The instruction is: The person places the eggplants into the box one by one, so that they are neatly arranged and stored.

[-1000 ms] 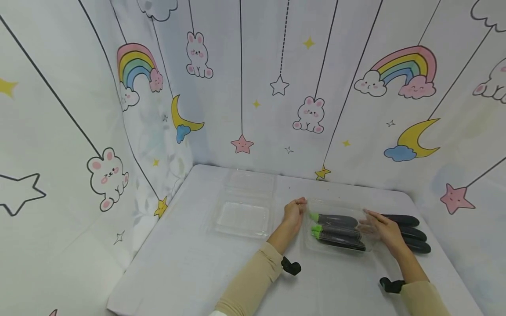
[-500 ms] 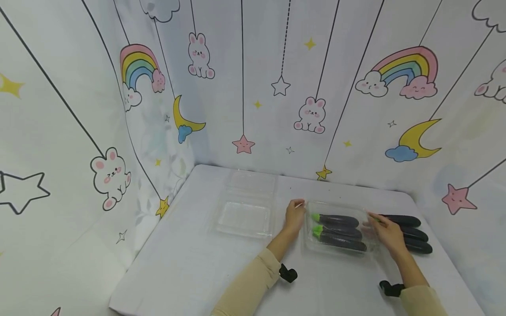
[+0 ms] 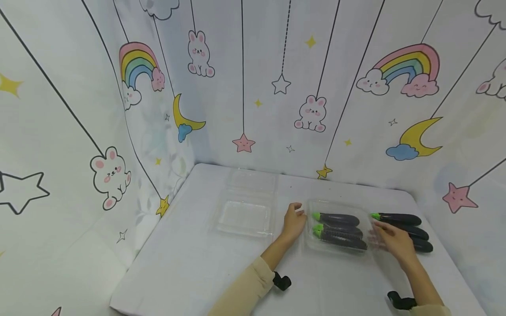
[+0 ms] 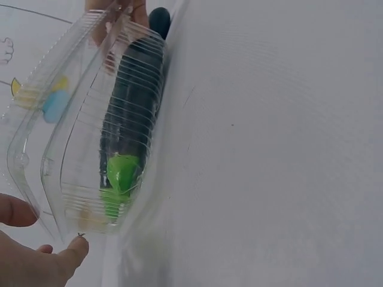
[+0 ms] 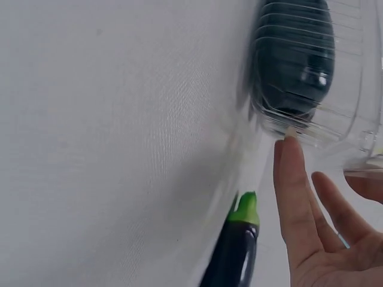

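Observation:
A clear plastic clamshell container point(image 3: 340, 252) lies on the table with three dark eggplants point(image 3: 343, 240) inside, green stem ends to the left. Its lid is down over the base; whether it is latched I cannot tell. At the left end is my left hand point(image 3: 294, 224), thumb by the rim and a fingertip touching the end wall in the left wrist view. My right hand point(image 3: 395, 241) is at the right end. In the right wrist view its straight fingers point(image 5: 293, 191) touch the lower end wall, the thumb near the rim.
Three loose eggplants point(image 3: 399, 219) lie side by side on the right of the table, partly behind my right hand. Left of the middle stands a second clear container point(image 3: 245, 218), its lid folded back. A printed cloth point(image 3: 269, 87) hangs behind the table.
Both hands have come down from the lid's upper edge to the container's ends, and the right hand has moved slightly outward. The lid, raised or tilted earlier, now lies lower.

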`<state>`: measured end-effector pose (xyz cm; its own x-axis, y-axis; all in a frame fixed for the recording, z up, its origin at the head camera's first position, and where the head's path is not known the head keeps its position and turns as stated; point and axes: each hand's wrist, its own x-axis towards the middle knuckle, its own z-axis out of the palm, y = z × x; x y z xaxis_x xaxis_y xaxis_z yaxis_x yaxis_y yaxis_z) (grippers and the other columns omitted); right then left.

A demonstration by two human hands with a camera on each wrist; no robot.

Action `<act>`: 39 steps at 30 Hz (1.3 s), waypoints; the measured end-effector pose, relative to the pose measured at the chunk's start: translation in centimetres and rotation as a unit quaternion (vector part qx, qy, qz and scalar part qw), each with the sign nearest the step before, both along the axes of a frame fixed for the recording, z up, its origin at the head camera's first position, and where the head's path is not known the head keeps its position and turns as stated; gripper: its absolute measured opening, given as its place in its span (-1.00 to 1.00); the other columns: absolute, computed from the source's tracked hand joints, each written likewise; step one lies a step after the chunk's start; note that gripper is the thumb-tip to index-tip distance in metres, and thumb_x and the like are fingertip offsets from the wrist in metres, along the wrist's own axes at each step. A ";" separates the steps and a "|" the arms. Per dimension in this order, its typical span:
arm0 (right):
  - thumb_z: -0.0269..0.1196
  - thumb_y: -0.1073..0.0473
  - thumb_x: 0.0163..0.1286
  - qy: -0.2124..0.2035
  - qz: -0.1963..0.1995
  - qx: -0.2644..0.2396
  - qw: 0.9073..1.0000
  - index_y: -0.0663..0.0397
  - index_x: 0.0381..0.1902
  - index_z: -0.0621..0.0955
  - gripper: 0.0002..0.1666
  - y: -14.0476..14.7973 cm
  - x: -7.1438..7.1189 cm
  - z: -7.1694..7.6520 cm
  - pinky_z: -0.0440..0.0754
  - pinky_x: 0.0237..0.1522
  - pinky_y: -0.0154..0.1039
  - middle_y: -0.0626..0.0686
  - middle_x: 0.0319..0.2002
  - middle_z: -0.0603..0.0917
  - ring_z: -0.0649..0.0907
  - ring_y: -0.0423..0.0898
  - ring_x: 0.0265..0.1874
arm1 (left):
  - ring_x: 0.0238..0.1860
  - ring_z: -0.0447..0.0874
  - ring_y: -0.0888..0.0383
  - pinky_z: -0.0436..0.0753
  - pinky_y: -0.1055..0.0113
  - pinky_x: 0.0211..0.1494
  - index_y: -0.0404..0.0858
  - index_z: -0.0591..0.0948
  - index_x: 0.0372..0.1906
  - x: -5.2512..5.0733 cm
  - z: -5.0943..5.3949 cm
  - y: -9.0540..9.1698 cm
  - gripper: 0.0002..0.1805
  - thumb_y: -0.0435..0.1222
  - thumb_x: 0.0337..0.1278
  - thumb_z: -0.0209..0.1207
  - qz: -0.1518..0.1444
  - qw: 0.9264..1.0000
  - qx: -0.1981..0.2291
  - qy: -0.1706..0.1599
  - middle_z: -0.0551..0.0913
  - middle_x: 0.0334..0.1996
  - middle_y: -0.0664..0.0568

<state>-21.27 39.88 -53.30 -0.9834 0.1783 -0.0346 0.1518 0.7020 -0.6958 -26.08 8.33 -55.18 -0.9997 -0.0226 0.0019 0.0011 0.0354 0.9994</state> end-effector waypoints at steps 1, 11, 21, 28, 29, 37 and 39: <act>-0.02 -0.16 0.70 -0.003 0.008 -0.012 1.000 0.35 0.46 0.44 -0.27 0.1 0.3 0.1 0.84 -0.20 -0.13 0.47 0.24 0.59 0.73 0.30 0.06 | 0.30 0.62 -0.12 0.67 0.04 0.32 -0.36 0.46 0.33 0.2 0.0 -0.1 -0.49 -0.47 0.26 0.10 -0.002 1.000 -0.006 0.003 0.52 0.35 -0.19; 0.10 -0.16 0.65 -0.070 0.032 -0.121 0.990 0.49 0.47 0.33 -0.17 0.6 2.4 0.8 0.84 -0.11 -0.13 0.38 0.16 0.69 0.82 -0.12 -0.17 | 0.15 0.70 -0.07 0.74 0.09 0.17 -0.39 0.47 0.31 2.2 -0.3 -1.1 -0.49 -0.41 0.26 0.19 -0.026 0.999 -0.029 0.001 0.58 0.25 -0.20; 0.18 -0.15 0.61 -0.094 0.013 -0.158 0.983 0.48 0.49 0.31 -0.13 1.0 3.6 0.5 0.84 -0.09 -0.10 0.28 0.07 0.75 0.82 -0.07 -0.15 | -0.06 0.71 0.04 0.74 0.23 -0.02 -0.46 0.48 0.30 3.5 -0.6 -1.7 -0.39 -0.45 0.05 0.23 -0.039 0.999 -0.035 -0.002 0.66 0.07 -0.20; 0.18 -0.06 0.63 -0.104 -0.009 -0.178 0.978 0.50 0.49 0.30 -0.19 0.8 4.2 0.6 0.84 -0.09 -0.09 0.20 -0.02 0.78 0.82 -0.07 -0.18 | -0.33 0.64 0.23 0.76 0.38 -0.19 -0.45 0.46 0.30 4.7 -0.2 -2.1 -0.35 -0.51 -0.02 0.24 -0.053 0.997 0.031 -0.049 0.65 -0.11 -0.11; 0.18 -0.03 0.63 -0.104 -0.010 -0.184 0.977 0.52 0.48 0.30 -0.21 0.7 4.3 0.6 0.84 -0.09 -0.08 0.18 -0.04 0.78 0.81 -0.07 -0.19 | -0.35 0.63 0.23 0.77 0.38 -0.20 -0.45 0.46 0.29 4.9 -0.1 -2.1 -0.36 -0.52 -0.02 0.24 -0.053 0.996 0.037 -0.053 0.64 -0.13 -0.10; 0.29 0.04 0.56 -0.101 -0.015 -0.234 0.967 0.53 0.28 0.52 -0.37 0.6 5.0 0.2 0.84 -0.08 -0.08 0.03 -0.17 0.80 0.81 -0.12 -0.25 | -0.39 0.72 0.17 0.82 0.32 -0.20 -0.46 0.48 0.13 5.9 0.0 -2.3 -0.55 -0.52 0.07 0.23 -0.071 0.993 0.063 -0.072 0.65 -0.30 -0.04; 0.30 0.03 0.55 -0.106 -0.012 -0.244 0.964 0.53 0.24 0.55 -0.37 0.8 5.1 0.0 0.84 -0.07 -0.08 0.03 -0.17 0.81 0.81 -0.12 -0.24 | -0.39 0.74 0.16 0.83 0.30 -0.20 -0.46 0.48 0.08 6.1 0.0 -2.4 -0.62 -0.50 0.15 0.23 -0.086 0.991 0.068 -0.080 0.66 -0.31 -0.05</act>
